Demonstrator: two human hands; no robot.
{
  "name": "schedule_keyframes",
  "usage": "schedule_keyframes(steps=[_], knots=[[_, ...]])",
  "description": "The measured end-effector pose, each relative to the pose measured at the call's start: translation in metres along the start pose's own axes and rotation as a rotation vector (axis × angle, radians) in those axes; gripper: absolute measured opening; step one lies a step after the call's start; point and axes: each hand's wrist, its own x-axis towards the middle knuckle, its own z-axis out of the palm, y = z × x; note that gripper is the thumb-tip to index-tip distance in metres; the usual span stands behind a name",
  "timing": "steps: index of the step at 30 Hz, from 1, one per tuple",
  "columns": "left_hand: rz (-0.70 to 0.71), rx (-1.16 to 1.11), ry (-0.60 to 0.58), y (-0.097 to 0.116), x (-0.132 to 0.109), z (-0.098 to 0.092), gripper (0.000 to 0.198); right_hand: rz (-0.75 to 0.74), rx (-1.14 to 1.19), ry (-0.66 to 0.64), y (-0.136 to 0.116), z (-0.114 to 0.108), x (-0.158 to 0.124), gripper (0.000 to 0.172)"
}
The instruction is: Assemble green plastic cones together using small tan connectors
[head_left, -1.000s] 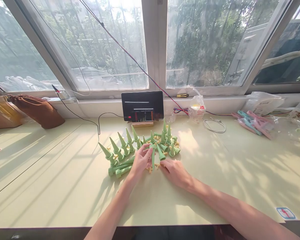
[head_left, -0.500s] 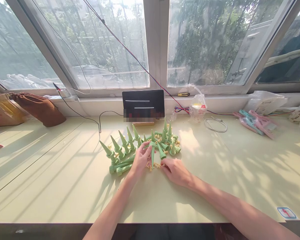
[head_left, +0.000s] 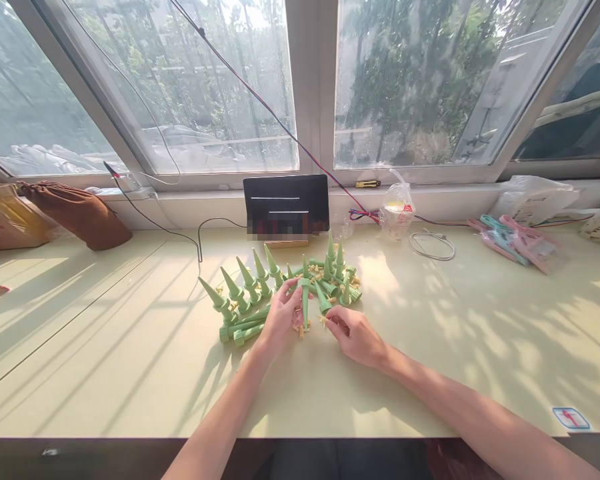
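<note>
My left hand [head_left: 284, 312] is closed around the top of a green plastic spike [head_left: 305, 310], whose narrow tip points down towards the table. Between the thumb and fingertips of my right hand [head_left: 356, 335] is a small pale-yellow plastic piece [head_left: 323, 321], held just right of the spike. Small yellow pieces [head_left: 301, 330] lie on the table under the spike tip. A row of green spikes [head_left: 233, 283] stands point-up to the left, and two long green spikes [head_left: 247, 333] lie flat beside my left hand. More green spikes [head_left: 347, 292] stand and lie behind my right hand.
A black tablet [head_left: 286, 207] leans on a stand behind the spikes. Farther right are a plastic-wrapped cup [head_left: 397, 212], a coiled white cable [head_left: 432, 246] and pink and blue hangers [head_left: 513, 241]. A brown drawstring bag [head_left: 83, 217] lies at left.
My right hand has lifted slightly off the table, and the small yellow piece now shows at its fingertips. My left hand keeps hold of the spike in nearly the same place.
</note>
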Motion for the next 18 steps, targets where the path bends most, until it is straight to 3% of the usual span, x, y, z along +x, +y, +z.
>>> schedule_keyframes(steps=[6, 12, 18], knots=[[-0.05, -0.06, -0.051, 0.0024, -0.0031, 0.0032, 0.046, 0.009, 0.166, 0.093, 0.0023, -0.0021, -0.0011, 0.016], [-0.111, -0.062, -0.069, 0.005, -0.006, 0.0064, 0.039, 0.036, 0.169, 0.131, -0.0009, -0.0052, -0.0011, 0.02], [-0.078, 0.005, -0.147, 0.0041, -0.0064, 0.0092, 0.036, 0.038, 0.159, 0.151, -0.0008, -0.005, -0.0021, 0.021]])
